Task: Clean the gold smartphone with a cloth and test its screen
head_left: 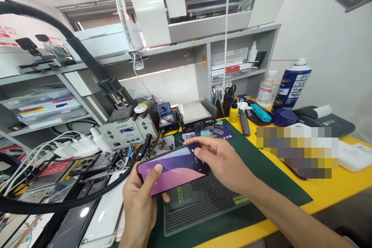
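A smartphone (177,170) with a lit purple and pink screen is held sideways in both hands above a dark perforated mat (209,201). My left hand (145,186) grips its left end, the thumb lying on the screen and the fingers behind. At the other end, my right hand (221,159) pinches the upper right corner, thumb on the screen side and index finger along the top edge. The phone's back is hidden. Under the mat lies a green work mat (261,174) on a yellow table (345,186).
Left of my hands lie several phone parts and panels (101,213), crossed by a black hose (87,205). Behind stand a grey hot-air station (124,133) and a flat heating plate (194,112). A blue spray can (292,85) and a yellow bottle (233,113) stand on the right.
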`<state>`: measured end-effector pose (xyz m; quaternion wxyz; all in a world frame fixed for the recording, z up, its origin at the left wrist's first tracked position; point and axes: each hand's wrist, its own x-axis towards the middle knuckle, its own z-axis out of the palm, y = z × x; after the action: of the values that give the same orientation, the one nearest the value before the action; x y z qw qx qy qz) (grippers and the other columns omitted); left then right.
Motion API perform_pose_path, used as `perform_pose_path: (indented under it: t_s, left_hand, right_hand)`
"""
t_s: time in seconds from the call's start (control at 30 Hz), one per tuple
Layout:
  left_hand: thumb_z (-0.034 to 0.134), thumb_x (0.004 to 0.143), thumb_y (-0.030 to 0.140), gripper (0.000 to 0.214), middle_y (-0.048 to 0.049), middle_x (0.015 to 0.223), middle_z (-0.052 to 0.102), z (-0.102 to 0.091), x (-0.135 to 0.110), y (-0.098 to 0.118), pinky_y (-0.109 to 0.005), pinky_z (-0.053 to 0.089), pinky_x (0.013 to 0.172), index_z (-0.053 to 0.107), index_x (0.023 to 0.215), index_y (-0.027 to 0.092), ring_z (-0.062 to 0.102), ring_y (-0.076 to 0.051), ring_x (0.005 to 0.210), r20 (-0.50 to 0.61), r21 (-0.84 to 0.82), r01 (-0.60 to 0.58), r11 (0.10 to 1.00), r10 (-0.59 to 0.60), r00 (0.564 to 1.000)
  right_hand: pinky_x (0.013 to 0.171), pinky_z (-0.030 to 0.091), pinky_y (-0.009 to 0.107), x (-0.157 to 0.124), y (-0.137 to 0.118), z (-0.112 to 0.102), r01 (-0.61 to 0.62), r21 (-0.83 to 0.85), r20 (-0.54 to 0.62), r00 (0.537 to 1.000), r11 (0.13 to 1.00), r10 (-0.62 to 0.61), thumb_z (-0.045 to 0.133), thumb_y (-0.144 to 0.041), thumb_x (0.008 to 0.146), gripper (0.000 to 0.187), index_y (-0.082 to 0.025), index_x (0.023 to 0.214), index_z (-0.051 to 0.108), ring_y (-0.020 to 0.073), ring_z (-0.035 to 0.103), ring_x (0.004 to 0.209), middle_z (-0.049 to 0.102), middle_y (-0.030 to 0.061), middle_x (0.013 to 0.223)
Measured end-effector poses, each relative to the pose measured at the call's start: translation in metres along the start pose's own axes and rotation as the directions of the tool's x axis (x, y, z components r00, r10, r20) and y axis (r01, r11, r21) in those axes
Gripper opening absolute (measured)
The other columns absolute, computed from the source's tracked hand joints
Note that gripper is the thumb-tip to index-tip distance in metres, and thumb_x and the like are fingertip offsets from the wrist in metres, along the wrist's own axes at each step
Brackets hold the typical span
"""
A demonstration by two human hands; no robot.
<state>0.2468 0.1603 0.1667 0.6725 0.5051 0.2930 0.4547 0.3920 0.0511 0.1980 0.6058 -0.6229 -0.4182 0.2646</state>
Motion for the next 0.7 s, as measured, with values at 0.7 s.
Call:
perform_pose_path:
  t_s: [0.7]
  left_hand:
    - [0.082, 0.069, 0.031, 0.03, 0.0074, 0.064, 0.058, 0.0014, -0.0022, -0.0001, -0.019, 0.043, 0.03, 0.058, 0.083, 0.018, 0.049, -0.008, 0.039, 0.004, -0.011, -0.003, 1.0, 0.003, 1.0]
  right_hand:
    - [0.054, 0.034, 0.026, -0.0017, 0.0004, 0.001, 0.015, -0.001, -0.018, 1.0, 1.0, -0.015, 0.05, -0.024, 0.093, 0.03, -0.018, 0.114, 0.07, 0.015, 0.044, 0.057, 0.052, -0.0025, 0.062]
